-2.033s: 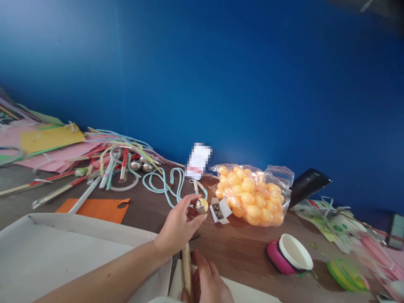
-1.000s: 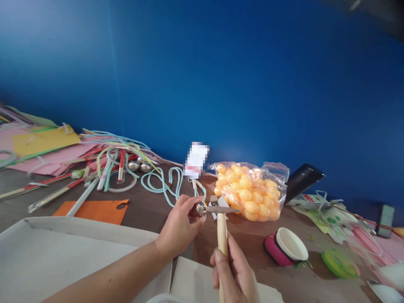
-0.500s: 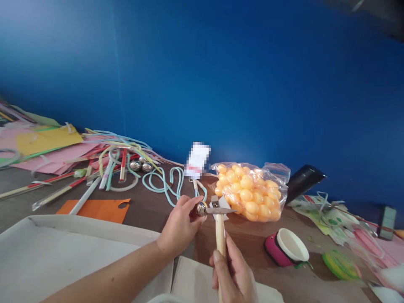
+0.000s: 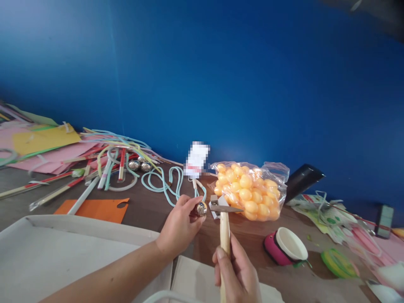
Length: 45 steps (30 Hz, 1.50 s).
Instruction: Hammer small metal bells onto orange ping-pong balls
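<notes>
Between the thumb and fingers of my left hand (image 4: 180, 227) is a shiny silver ball (image 4: 200, 208), held just above the dark table (image 4: 202, 244). My right hand (image 4: 235, 265) is closed around the pale wooden handle of a hammer (image 4: 225, 229). The metal head, flat at one end and pointed at the other, is a short way right of the ball, not touching it. A small white box (image 4: 217, 206) lies partly behind the hammer head. Beyond it sits a clear plastic bag of orange balls (image 4: 249, 191).
Several silver balls (image 4: 140, 164) lie near light blue cord loops (image 4: 160, 185). A white tray (image 4: 78, 223) stands at front left by an orange sheet (image 4: 107, 209). Right of the hammer are a pink-sleeved cup (image 4: 285, 247) and a green tape roll (image 4: 339, 264). A blue wall (image 4: 202, 84) rises behind.
The hammer has shifted slightly right, so its head has come away from the silver ball. My left hand stays in place with the ball.
</notes>
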{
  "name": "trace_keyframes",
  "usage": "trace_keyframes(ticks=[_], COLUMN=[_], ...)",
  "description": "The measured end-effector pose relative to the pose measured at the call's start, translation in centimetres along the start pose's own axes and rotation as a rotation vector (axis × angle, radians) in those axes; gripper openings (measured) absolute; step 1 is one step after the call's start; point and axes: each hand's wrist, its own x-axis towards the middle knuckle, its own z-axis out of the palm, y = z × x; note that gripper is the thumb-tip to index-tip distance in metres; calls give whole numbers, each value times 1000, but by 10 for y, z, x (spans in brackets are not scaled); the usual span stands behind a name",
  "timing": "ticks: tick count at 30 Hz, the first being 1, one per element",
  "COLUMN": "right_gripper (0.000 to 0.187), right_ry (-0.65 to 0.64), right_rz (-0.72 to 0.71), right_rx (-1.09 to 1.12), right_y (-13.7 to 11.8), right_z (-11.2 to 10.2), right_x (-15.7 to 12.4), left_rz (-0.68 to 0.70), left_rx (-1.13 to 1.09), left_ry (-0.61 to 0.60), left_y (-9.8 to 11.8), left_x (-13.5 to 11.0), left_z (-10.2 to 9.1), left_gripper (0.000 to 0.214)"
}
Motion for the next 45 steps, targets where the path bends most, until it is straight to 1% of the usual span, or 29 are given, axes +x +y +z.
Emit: trace_keyframes(ticks=[5,8,11,13,18,31,35,39,45], right_gripper=[57,56,57,57,61,60,63,61,60], right_ry=[-23,-6,1,-7,25,11,43,32,50], right_rz=[9,-2,19,29,3,-9,-9,-5,-7], right_rx=[-10,19,5,0,-2,-46,-35,-54,-67], right_y=[1,1,0,-1,-1,0,0,-1,-2], right_z=[1,1,2,2,2,3,3,2,2], right_x=[1,1,1,1,1,0,0,0,1], left_rz=[15,13,17,19,29,18,37,50,60], left_rx=[4,8,25,37,76,130,177,226,259], left_ry=[-4,-14,-40,-37,-38,-38,-50,-61,-58], left_y=[0,2,4,5,4,4,5,5,6], left_x=[0,0,0,-1,-1,-1,-2,-3,-4], left_z=[0,-1,-2,-3,-2,-2,-1,-2,-2], left_gripper=[45,45,45,45,45,41,40,42,43])
